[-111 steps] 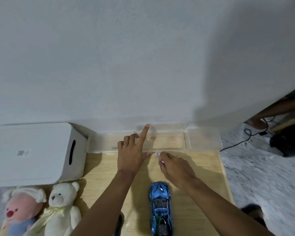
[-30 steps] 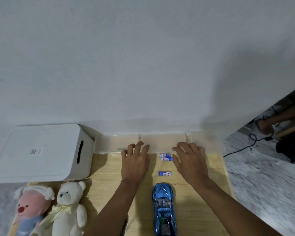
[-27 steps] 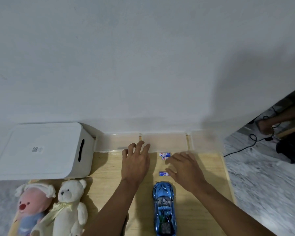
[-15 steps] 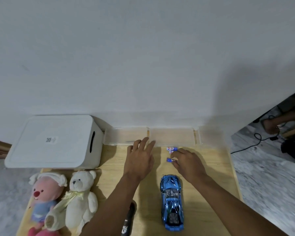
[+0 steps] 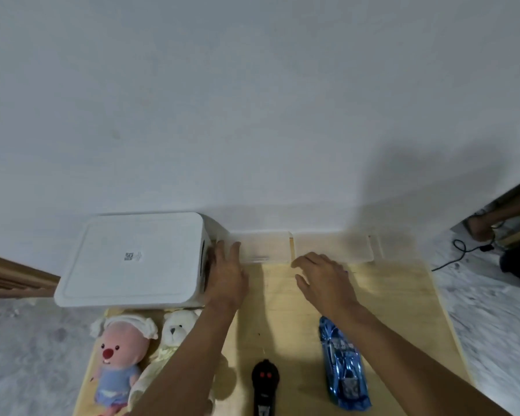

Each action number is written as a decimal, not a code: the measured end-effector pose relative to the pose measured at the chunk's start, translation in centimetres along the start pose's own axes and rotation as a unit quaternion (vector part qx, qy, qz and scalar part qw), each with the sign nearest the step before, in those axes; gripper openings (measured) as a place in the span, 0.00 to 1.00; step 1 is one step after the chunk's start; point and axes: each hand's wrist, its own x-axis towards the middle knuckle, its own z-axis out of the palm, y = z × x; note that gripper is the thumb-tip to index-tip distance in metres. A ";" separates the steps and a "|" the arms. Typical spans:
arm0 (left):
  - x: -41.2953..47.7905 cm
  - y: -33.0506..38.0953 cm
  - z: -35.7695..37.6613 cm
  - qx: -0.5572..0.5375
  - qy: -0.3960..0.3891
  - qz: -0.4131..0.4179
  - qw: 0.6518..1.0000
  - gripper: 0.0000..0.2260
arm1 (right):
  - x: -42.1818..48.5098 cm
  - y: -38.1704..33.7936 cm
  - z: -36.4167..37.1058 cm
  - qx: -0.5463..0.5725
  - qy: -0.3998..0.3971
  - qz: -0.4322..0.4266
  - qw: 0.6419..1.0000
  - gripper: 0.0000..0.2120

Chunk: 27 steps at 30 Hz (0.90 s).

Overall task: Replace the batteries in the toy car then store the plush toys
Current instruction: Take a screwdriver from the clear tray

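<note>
Fingers of left hand straight, touching clear tray left end; right hand fingers loosely spread above wooden table.

The toy car is blurred. Left of it, the remote is cut off; a forearm half hides the bear.

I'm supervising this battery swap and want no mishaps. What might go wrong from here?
No batteries show; if they lie under the right hand, beside the clear tray, a sweep might scatter them. The right forearm runs close by the blue toy car, so pulling back might knock it. The left forearm overlaps the white bear and might drag it off the table.
</note>
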 end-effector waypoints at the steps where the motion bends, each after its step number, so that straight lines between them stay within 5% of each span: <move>1: 0.4 -0.3 0.1 0.011 -0.005 0.005 1.000 0.29 | 0.8 -1.1 0.3 -0.003 -0.006 -0.017 1.000 0.16; 4: 1.3 -0.8 0.8 0.046 0.012 0.026 0.999 0.29 | 3.6 -3.4 1.5 -0.056 -0.027 -0.056 0.997 0.24; 12: 2.1 -1.3 1.1 0.118 0.030 0.046 0.991 0.24 | 6.0 -4.3 3.8 -0.223 -0.036 -0.067 0.972 0.25; 22: 2.0 -0.9 1.9 0.177 0.021 0.070 0.981 0.19 | 6.0 -4.8 4.5 -0.201 -0.054 -0.065 0.976 0.22; 27: 2.0 -1.4 2.0 0.049 0.014 0.040 0.998 0.20 | 6.2 -4.9 4.0 -0.185 -0.028 -0.046 0.981 0.19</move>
